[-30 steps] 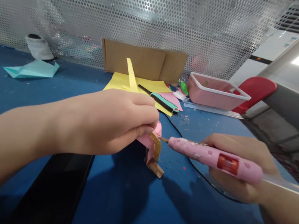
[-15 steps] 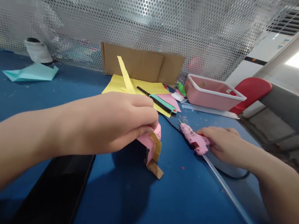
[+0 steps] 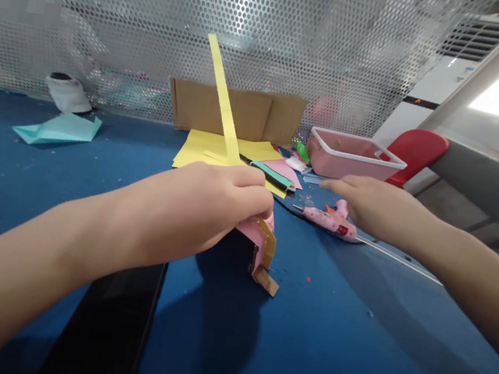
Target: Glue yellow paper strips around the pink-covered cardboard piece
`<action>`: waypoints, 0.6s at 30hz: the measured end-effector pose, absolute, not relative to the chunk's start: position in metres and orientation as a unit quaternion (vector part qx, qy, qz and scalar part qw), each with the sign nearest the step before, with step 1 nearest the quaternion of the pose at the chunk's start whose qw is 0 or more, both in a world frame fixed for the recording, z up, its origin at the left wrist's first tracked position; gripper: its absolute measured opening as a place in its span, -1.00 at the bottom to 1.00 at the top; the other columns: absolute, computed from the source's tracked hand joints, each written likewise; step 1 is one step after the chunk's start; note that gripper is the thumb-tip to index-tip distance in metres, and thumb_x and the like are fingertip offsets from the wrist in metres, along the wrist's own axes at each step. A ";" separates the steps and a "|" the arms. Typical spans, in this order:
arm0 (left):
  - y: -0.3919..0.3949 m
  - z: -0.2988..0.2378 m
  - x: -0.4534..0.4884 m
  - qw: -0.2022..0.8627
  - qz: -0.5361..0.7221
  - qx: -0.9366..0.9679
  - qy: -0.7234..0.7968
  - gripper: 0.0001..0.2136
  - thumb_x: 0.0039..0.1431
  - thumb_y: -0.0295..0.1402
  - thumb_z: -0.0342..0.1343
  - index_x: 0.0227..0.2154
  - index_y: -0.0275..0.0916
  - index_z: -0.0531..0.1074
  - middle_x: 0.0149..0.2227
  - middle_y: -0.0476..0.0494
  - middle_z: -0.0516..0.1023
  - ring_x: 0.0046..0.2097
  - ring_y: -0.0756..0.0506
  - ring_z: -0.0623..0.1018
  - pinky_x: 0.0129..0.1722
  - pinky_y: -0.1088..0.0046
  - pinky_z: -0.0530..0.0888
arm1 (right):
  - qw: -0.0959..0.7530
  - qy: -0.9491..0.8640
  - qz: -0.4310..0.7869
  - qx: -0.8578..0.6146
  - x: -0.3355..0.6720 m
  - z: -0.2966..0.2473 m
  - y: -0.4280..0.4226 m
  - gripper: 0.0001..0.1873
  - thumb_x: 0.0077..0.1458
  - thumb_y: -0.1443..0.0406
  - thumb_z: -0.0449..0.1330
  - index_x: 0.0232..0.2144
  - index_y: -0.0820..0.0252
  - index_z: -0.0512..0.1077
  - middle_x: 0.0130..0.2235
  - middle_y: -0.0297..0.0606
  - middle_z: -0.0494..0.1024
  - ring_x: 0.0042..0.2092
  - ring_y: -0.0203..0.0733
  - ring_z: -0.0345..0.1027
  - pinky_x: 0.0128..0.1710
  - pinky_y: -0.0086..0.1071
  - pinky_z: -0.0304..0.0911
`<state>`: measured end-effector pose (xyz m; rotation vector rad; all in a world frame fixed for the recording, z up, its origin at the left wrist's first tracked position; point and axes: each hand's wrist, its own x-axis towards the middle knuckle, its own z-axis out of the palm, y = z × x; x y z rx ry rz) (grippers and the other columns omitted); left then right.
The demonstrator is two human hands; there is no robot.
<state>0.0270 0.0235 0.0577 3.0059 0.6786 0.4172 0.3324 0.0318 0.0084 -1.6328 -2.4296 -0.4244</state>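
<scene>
right hand (image 3: pixel 370 205) lifted off glue gun (image 3: pixel 330 221) | yellow strip (image 3: pixel 225 102) raised higher

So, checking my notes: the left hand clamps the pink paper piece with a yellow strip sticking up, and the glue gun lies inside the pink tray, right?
Not inside the tray: the head view shows the glue gun lying on the blue table, by the right hand. The left hand does clamp the paper piece.

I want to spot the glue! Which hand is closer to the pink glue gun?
Right. The right hand hovers just beside the glue gun; the left hand is farther off, gripping the paper piece.
</scene>
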 end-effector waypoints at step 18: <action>0.029 0.047 0.029 -0.089 0.166 0.948 0.255 -0.77 0.30 -0.40 -0.11 -0.23 -0.18 0.48 -0.17 -0.10 0.50 -0.26 -0.07 0.52 -0.31 0.44 0.41 | 0.400 -0.831 0.045 -0.384 0.235 0.010 -0.001 -0.92 0.05 0.39 0.19 -0.42 0.13 0.47 -0.32 -0.32 0.55 -0.30 -0.30 0.42 -0.30 -0.39 0.35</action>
